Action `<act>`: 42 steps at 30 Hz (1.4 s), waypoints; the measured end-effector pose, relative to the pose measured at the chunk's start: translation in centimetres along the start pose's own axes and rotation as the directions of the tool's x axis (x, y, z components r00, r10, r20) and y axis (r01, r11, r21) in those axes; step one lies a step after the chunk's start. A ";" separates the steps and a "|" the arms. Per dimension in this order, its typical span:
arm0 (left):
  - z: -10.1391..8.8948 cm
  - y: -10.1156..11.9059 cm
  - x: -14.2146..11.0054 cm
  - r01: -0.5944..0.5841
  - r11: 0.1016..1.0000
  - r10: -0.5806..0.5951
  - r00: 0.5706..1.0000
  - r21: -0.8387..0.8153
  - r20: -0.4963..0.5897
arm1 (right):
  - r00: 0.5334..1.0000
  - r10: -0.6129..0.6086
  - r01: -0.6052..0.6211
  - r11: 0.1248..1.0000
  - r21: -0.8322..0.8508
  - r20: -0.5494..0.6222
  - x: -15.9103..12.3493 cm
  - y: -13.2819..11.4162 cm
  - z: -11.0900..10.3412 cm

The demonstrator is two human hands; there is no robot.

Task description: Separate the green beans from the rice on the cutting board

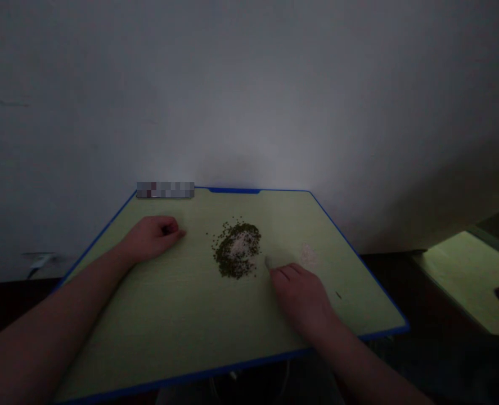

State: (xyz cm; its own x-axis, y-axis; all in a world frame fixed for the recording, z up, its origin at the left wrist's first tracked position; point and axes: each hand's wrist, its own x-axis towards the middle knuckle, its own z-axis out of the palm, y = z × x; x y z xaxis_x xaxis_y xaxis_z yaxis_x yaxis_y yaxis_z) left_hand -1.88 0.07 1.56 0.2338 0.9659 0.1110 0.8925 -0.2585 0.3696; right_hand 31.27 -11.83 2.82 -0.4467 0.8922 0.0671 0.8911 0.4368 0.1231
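Head view: one pile of green and pale grains [237, 250], mid-desk [181, 320]; left hand [156, 237] at its left, apart, loosely curled, contents indeterminable. Right hand [302, 295], just beside the pile, pinching a small greyish implement [268, 262]; beyond it, scattered pale grains [309, 255].

Dim light, low contrast, soft shadows

left hand [154, 239] and right hand [302, 295] both bare. left forearm [63, 315] and right forearm [367, 360] also bare, smooth in outline, broader toward the elbow, narrowing at the wrist. dark clothing [317, 388] at the lap, greyish; fabric and cut lost in dim light.
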 end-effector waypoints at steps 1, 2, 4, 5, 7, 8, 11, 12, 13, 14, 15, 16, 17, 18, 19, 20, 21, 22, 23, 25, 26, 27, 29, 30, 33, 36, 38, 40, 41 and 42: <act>0.0 0.0 0.0 -0.003 1.000 0.003 1.000 -0.005 0.001 | 1.000 0.030 -0.030 1.000 -0.004 -0.008 -0.2 0.4 0.0; 0.0 0.0 0.0 -0.005 1.000 0.005 1.000 -0.008 0.000 | 0.998 0.055 -0.055 0.998 -0.006 -0.020 -0.3 0.7 0.0; -0.1 0.1 -0.1 -0.010 1.000 0.010 1.000 -0.007 0.000 | 0.995 0.085 -0.085 0.996 -0.006 -0.043 -0.4 1.0 -0.1; -0.1 0.1 -0.1 -0.010 1.000 0.010 1.000 -0.005 0.001 | 0.995 0.086 -0.086 0.996 -0.005 -0.049 -0.4 0.9 -0.2; -0.2 0.3 -0.1 -0.007 1.000 0.007 1.000 0.001 0.002 | 0.998 0.046 -0.046 0.999 0.000 -0.044 -0.1 0.4 -0.5; -0.2 0.3 -0.1 -0.002 1.000 0.002 1.000 0.005 0.003 | 0.999 0.011 -0.010 1.000 0.008 -0.034 0.2 0.0 -0.7; -0.2 0.3 -0.1 0.013 1.000 -0.013 1.000 0.010 0.004 | 0.997 -0.083 0.082 0.996 0.034 0.010 0.9 -1.2 -1.0; -0.2 0.3 -0.1 0.015 1.000 -0.015 1.000 0.010 0.004 | 0.995 -0.094 0.093 0.995 0.037 0.025 1.1 -1.4 -1.1; -0.2 0.2 -0.1 0.016 1.000 -0.016 1.000 0.010 0.001 | 0.995 -0.089 0.088 0.996 0.036 0.037 1.2 -1.5 -1.1; -0.1 0.2 -0.1 0.015 1.000 -0.015 1.000 0.009 0.002 | 0.996 -0.074 0.073 0.997 0.031 0.046 1.3 -1.4 -1.1; -0.1 0.1 -0.1 0.012 1.000 -0.012 1.000 0.006 0.002 | 0.997 -0.054 0.053 0.998 0.023 0.048 1.2 -1.1 -1.0; -0.1 0.1 -0.1 0.011 1.000 -0.011 1.000 0.004 0.004 | 0.999 -0.028 0.028 1.000 0.012 0.045 1.1 -0.7 -0.9; -0.1 0.1 0.0 0.011 1.000 -0.011 1.000 0.002 0.004 | 0.999 0.001 -0.001 1.000 -0.001 0.040 1.0 -0.2 -0.8; 0.0 0.1 0.0 0.010 1.000 -0.010 1.000 -0.001 0.002 | 0.999 0.034 -0.034 0.999 -0.015 0.035 0.8 0.3 -0.7; 0.0 0.1 0.0 0.010 1.000 -0.010 1.000 -0.003 0.002 | 0.997 0.070 -0.069 0.997 -0.030 0.030 0.6 0.9 -0.6; -0.1 0.1 0.0 0.008 1.000 -0.008 1.000 -0.005 0.003 | 0.994 0.106 -0.105 0.993 -0.045 0.023 0.4 1.4 -0.6; -0.1 0.2 0.0 0.006 1.000 -0.006 1.000 -0.005 0.002 | 0.990 0.140 -0.140 0.989 -0.057 0.011 0.2 1.8 -0.6; -0.1 0.2 0.0 0.006 1.000 -0.006 1.000 -0.003 0.000 | 0.986 0.166 -0.166 0.984 -0.063 -0.005 0.1 2.0 -0.7; -0.1 0.2 0.0 0.006 1.000 -0.006 1.000 0.000 -0.001 | 0.984 0.178 -0.179 0.982 -0.063 -0.020 0.1 2.1 -0.8; -0.1 0.2 0.0 0.007 1.000 -0.007 1.000 0.004 -0.005 | 0.988 0.150 -0.151 0.988 -0.043 -0.038 0.3 1.7 -1.1; -0.1 0.1 0.0 0.002 1.000 -0.002 1.000 0.001 -0.005 | 0.993 0.117 -0.118 0.993 -0.027 -0.035 0.5 1.3 -1.3; -0.1 0.0 0.1 -0.005 1.000 0.005 1.000 -0.006 -0.003 | 0.996 0.081 -0.081 0.997 -0.012 -0.023 0.8 0.8 -1.4; 0.0 -0.1 0.1 -0.017 1.000 0.017 1.000 -0.022 0.000 | 1.000 0.024 -0.025 1.000 0.013 0.012 1.5 -0.1 -1.6; 0.0 -0.1 0.1 -0.015 1.000 0.015 1.000 -0.026 0.001 | 1.000 0.011 -0.012 1.000 0.019 0.027 1.8 -0.4 -1.7; 0.0 -0.1 0.1 -0.005 1.000 0.005 1.000 -0.018 -0.001 | 0.999 0.017 -0.018 1.000 0.013 0.050 2.4 -0.8 -1.6; -0.1 0.0 0.1 -0.009 1.000 0.009 1.000 -0.005 -0.004 | 0.996 0.075 -0.074 0.997 -0.023 0.051 2.3 -0.2 -1.2; -0.1 0.1 0.0 -0.008 1.000 0.008 1.000 0.000 -0.001 | 0.992 0.121 -0.119 0.992 -0.051 0.041 2.1 0.5 -1.0; -0.1 0.2 0.0 -0.002 1.000 0.002 1.000 0.001 0.004 | 0.987 0.160 -0.158 0.985 -0.071 0.019 1.8 1.2 -1.0; -0.1 0.2 0.0 0.003 1.000 -0.003 1.000 0.000 0.003 | 0.983 0.184 -0.183 0.980 -0.077 0.004 1.7 1.7 -1.1; -0.1 0.2 0.0 0.006 1.000 -0.006 1.000 -0.001 0.004 | 0.977 0.213 -0.214 0.974 -0.078 -0.016 1.6 2.2 -1.3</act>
State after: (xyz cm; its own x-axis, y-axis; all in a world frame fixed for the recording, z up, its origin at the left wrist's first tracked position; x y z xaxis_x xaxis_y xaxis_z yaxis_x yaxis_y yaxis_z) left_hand -1.76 0.06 1.68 0.2305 0.9674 0.1051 0.8935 -0.2532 0.3709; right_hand 32.47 -9.59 4.46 -0.2476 0.9629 0.1072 0.9569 0.2257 0.1827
